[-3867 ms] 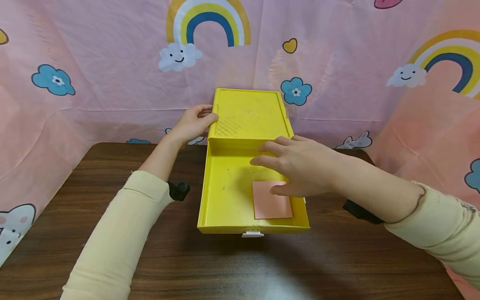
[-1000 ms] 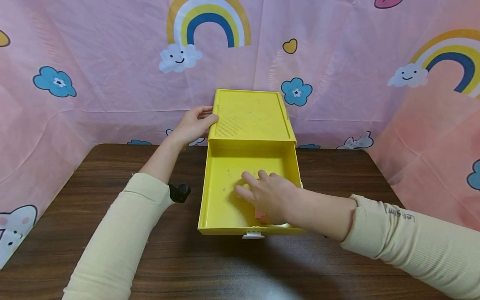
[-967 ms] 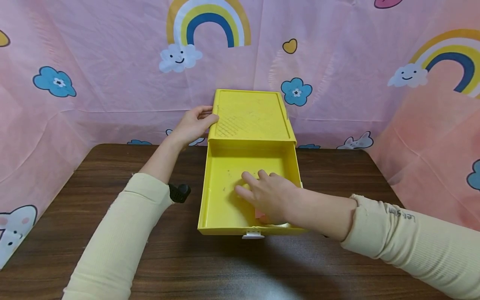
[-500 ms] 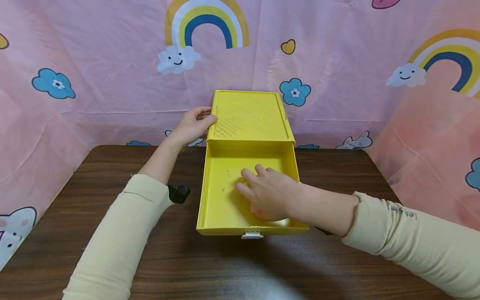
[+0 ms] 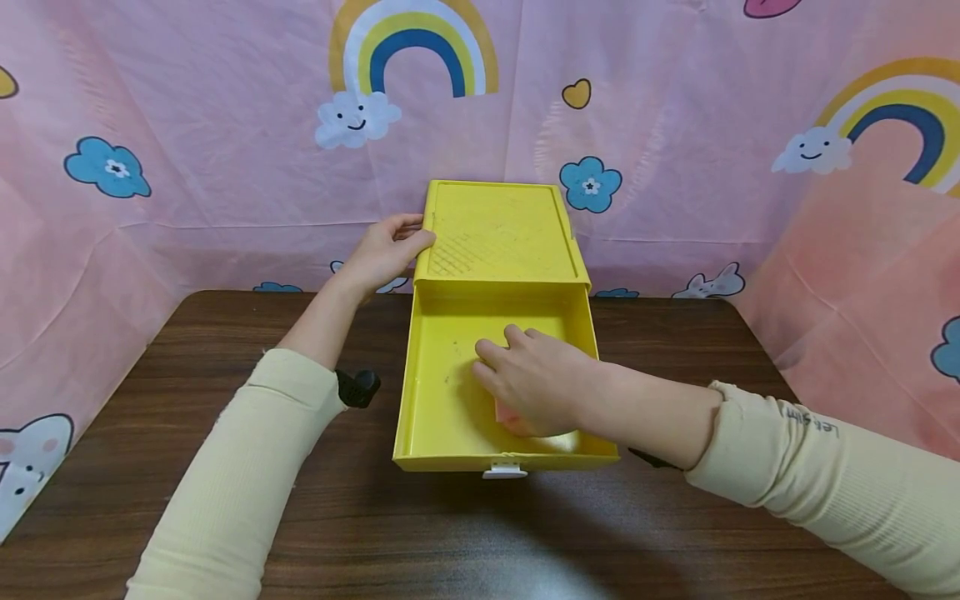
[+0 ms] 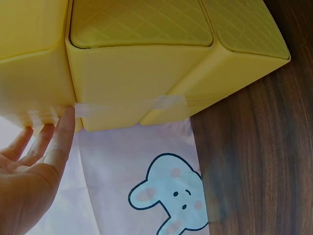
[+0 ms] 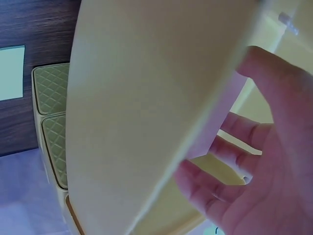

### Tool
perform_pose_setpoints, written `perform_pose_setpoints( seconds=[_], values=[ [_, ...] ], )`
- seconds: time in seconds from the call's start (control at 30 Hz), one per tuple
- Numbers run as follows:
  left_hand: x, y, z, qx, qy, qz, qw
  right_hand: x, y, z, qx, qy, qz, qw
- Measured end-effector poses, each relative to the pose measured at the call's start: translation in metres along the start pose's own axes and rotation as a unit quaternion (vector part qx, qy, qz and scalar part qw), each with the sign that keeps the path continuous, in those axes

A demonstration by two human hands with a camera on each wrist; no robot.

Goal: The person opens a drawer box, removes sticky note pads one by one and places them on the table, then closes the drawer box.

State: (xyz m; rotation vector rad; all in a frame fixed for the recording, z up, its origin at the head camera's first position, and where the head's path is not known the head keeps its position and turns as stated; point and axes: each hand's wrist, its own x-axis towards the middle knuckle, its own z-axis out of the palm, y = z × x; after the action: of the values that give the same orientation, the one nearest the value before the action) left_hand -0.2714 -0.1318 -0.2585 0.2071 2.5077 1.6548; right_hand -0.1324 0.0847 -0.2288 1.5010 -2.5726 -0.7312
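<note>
A yellow box [image 5: 498, 229] stands at the back of the dark wooden table, its yellow drawer [image 5: 450, 417] pulled out to the front. My left hand [image 5: 381, 250] rests at the box's left side, thumb on the top edge. In the left wrist view, straight fingers [image 6: 62, 134] touch the side wall. My right hand [image 5: 536, 379] is down inside the drawer. It pinches a pink square of paper [image 7: 215, 122] between thumb and fingers, close behind the drawer wall in the right wrist view. From the head, the hand covers most of that paper.
A small white handle [image 5: 506, 472] sticks out from the drawer's front. Bare table [image 5: 300, 500] surrounds the drawer. A pink patterned cloth [image 5: 247, 125] hangs behind. In the right wrist view, a pale greenish square [image 7: 11, 73] lies on the wood.
My right hand has come down from above the drawer onto the pink paper. Over the last second, its fingers draw in and the paper shifts slightly left and back. My left hand stays put.
</note>
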Motion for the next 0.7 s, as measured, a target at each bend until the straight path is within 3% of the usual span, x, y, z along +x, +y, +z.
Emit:
perform_pose_setpoints(
  seconds=[0.3,0.7],
  values=[
    [0.000,0.000,0.000,-0.003,-0.004,0.001,1.0000,0.002,0.006,-0.004,0.027,-0.017,0.002,0.999],
    [-0.001,0.001,0.000,-0.005,-0.004,0.001,1.0000,0.000,0.016,-0.008,0.061,-0.010,-0.003,0.998]
  ],
)
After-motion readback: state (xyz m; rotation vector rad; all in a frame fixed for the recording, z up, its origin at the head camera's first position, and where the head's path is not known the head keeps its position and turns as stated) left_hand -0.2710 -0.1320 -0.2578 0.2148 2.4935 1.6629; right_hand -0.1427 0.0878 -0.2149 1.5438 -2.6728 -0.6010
